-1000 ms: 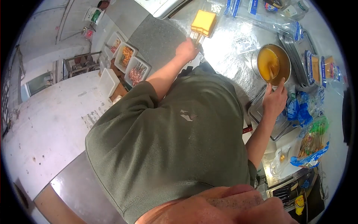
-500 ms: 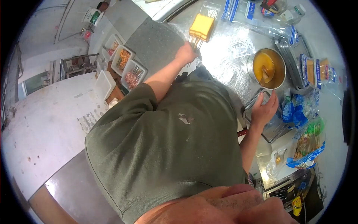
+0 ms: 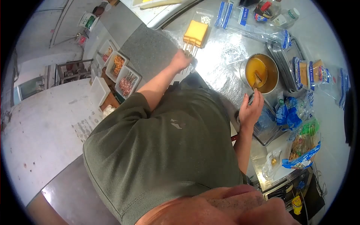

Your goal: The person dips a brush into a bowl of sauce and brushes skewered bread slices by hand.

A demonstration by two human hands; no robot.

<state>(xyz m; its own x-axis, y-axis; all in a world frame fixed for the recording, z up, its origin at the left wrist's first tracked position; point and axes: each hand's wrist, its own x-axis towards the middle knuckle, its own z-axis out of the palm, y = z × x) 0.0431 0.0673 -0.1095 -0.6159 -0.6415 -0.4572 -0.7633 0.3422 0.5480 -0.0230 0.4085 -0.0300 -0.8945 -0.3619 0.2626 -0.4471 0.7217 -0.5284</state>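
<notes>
My left hand (image 3: 180, 61) is closed around the thin sticks of a stack of yellow bread slices (image 3: 196, 33), holding it over the metal counter. Beside the bread lies a clear plastic tray (image 3: 204, 16) with small white pieces. To the right stands a metal pot (image 3: 275, 80) with yellow-orange liquid (image 3: 255, 66) and a wooden-looking brush or spatula (image 3: 257, 78) leaning in it. My right hand (image 3: 251, 108) is at the pot's near rim, fingers stretched out and apart. Its fingertips are by the utensil's handle end; whether they touch it, I cannot tell.
Stacked metal trays (image 3: 287, 67) stand right of the pot, with bagged bread (image 3: 304, 73) beside them. A wire-rimmed tray (image 3: 268, 137), blue plastic packaging (image 3: 290, 116) and bagged skewers (image 3: 303, 146) lie nearer. White containers of food (image 3: 127, 81) line the left. Bottles (image 3: 287, 18) stand at the back.
The view has shifted, moving the whole scene slightly left. My right hand has come closer to the utensil's handle, fingers now reaching up by it. My left hand still holds the skewered bread.
</notes>
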